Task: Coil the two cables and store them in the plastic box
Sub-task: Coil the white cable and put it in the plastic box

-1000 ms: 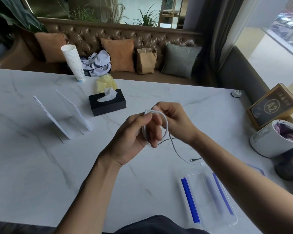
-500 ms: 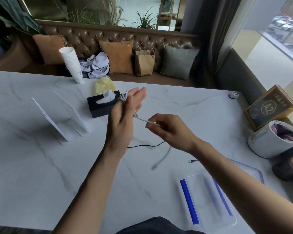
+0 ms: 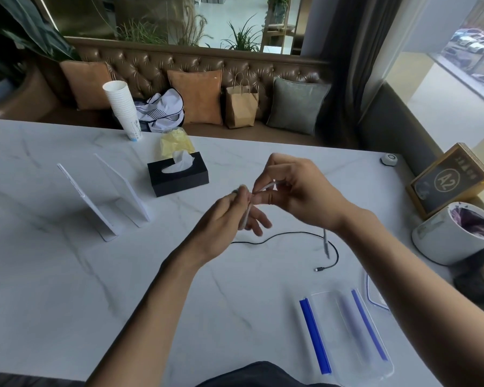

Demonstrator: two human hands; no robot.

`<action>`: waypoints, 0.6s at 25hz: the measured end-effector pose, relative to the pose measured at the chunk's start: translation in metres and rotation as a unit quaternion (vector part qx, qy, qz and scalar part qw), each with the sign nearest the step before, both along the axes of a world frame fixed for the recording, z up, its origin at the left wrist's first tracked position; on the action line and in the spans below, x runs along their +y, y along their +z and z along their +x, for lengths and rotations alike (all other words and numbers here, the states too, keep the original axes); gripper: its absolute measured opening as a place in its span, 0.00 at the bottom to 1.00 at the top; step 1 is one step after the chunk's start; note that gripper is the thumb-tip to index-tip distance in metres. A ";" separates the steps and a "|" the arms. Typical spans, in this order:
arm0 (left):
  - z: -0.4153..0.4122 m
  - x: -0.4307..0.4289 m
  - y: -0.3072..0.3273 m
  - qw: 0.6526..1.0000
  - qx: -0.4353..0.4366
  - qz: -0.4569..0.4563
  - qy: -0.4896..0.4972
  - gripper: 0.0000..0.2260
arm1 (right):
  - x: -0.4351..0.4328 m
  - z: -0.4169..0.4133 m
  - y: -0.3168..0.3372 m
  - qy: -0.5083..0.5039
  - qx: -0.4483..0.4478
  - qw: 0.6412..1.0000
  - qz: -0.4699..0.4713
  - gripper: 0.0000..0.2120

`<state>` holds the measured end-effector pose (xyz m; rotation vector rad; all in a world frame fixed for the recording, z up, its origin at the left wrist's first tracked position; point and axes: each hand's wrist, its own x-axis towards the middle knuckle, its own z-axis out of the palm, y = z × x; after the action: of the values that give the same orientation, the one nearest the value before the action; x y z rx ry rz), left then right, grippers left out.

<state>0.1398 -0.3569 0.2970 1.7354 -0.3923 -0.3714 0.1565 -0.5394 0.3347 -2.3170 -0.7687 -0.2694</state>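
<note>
Half a second on, my left hand has dropped from up beside the tissue box to a spot right of it and nearer me, and my right hand has come up to meet it. The white cable runs between them. My right fingers pinch it between thumb and forefinger. Its loops cross my left fingers, which lie loosely spread and hold the loops at the top. Its loose tail hangs below my right wrist, over the counter.

One plastic box, clear with two blue clips, sits well right of the tissue box and much nearer me, and both cables are outside it. Its lid lies beside it, partly under my right arm. The tissue box holds a tissue that pokes up from its slot. Far right of the tissue box stands one white pot, stained purple inside.

There are two cables. The black cable lies on the counter between the tissue box and the plastic box. Left of the tissue box stand two white stands, and behind it is one stack of paper cups.
</note>
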 end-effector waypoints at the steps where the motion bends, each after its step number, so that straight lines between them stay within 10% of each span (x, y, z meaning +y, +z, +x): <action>1: -0.002 0.001 0.004 0.999 0.016 -0.021 -0.019 0.24 | -0.001 0.002 0.002 0.000 0.002 1.000 0.008 0.04; 8: -0.016 0.004 0.019 0.986 0.037 -0.104 -0.123 0.21 | -0.004 0.011 0.018 -0.008 0.040 0.992 0.122 0.05; 15: -0.018 -0.006 0.028 0.977 -0.021 -0.212 -0.021 0.16 | 0.006 0.011 -0.001 0.015 0.076 0.979 0.187 0.10</action>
<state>0.1219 -0.3624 0.3247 1.3199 -0.5002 -0.2596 0.1677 -0.5329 0.3333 -1.9444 -0.6163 -0.2004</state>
